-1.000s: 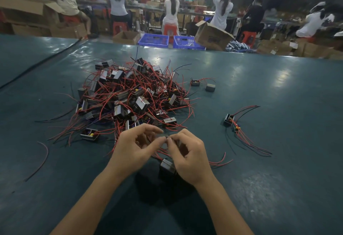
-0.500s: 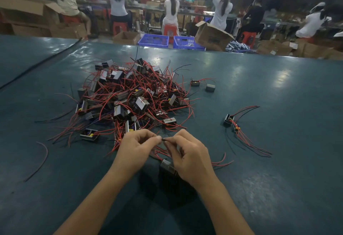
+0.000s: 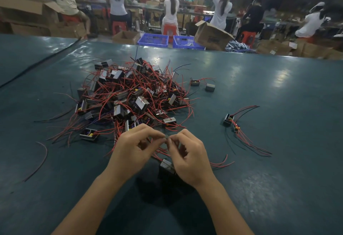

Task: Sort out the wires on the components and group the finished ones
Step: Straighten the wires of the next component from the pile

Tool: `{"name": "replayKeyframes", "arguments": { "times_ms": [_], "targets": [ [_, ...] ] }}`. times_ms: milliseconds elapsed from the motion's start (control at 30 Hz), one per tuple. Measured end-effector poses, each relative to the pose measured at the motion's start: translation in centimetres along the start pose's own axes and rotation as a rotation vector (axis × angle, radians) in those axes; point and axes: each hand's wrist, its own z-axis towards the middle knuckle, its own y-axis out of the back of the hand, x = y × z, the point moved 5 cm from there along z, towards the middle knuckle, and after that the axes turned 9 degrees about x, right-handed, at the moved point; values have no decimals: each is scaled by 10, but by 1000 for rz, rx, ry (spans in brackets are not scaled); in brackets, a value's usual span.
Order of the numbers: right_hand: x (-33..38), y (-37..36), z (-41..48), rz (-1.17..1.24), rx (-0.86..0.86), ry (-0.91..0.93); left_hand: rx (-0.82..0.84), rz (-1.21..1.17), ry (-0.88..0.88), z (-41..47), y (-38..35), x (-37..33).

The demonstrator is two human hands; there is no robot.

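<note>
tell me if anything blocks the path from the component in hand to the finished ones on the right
Nothing visible does. Between the component under the right hand and the finished group lies bare table, crossed only by its own red wires.

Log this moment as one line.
left hand + right hand: pinching wire ends | component under right hand | pile unsorted | finished group right

No text, label, brand or number can be read anywhere in the view. The tilted cardboard box (image 3: 211, 36) on the floor past the far edge of the tabletop (image 3: 259, 89) carries a dark printed mark on its side, but it is too blurred to make out. The components (image 3: 141, 102) in the pile show bare metal faces and yellow patches with no legible marking.
</note>
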Motion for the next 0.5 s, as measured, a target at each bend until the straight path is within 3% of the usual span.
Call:
{"name": "replayKeyframes", "arguments": {
  "times_ms": [200,500],
  "targets": [
    [-1,-1,1,17,41,18,12,188,-128,-4,4,-1],
    [0,1,-1,-78,-1,120,-12,-12,105,1,3,6]
  ]
}}
